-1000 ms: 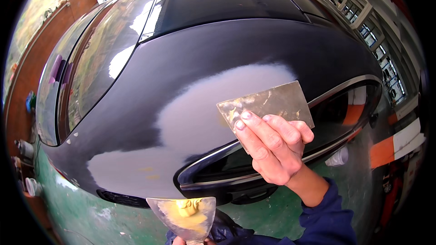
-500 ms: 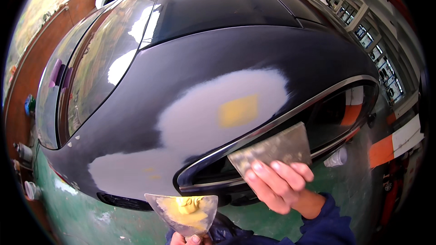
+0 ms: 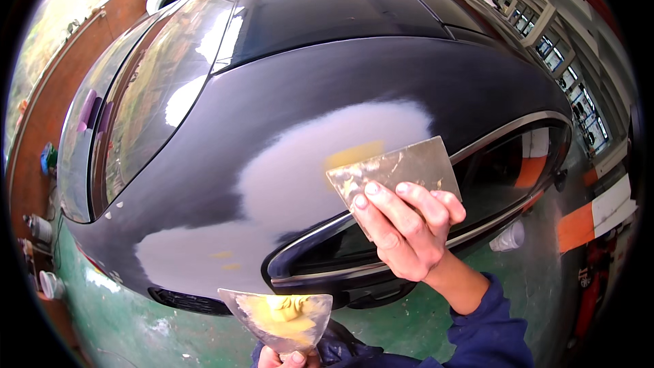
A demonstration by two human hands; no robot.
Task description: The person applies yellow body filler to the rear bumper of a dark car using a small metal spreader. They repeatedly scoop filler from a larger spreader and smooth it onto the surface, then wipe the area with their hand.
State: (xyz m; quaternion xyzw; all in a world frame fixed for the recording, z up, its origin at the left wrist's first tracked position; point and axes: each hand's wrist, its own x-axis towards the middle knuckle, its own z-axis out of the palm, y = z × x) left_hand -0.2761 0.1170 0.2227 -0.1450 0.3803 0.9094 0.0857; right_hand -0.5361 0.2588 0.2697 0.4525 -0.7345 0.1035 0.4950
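**Flat plate [image 3: 402, 163] held over a dark car [image 3: 327, 68]**

A green floor [image 3: 163, 327] is seen under the car, and a brown wall [image 3: 58, 82] is seen at the left. A white bucket [image 3: 507, 237] is seen on the floor at the right. The car's side is marked by a big grey patch [image 3: 286, 170]. On it, a yellow patch [image 3: 351, 155] is partly hidden by the plate.

The right hand [image 3: 412, 242] is held up, its arm reached in from the lower right in a blue sleeve [image 3: 487, 334]. Its fingers [image 3: 392, 210] are laid across the plate; the thumb is hidden. It cannot be told if the car is touched by the plate. At the bottom edge, a scraper [image 3: 310, 320] is gripped by the left hand [image 3: 294, 360].

The plate is grey, four-sided and tilted, with pale smears near one end. The scraper is shaped like a fan, and yellow paste [image 3: 285, 308] is piled near its wide edge.
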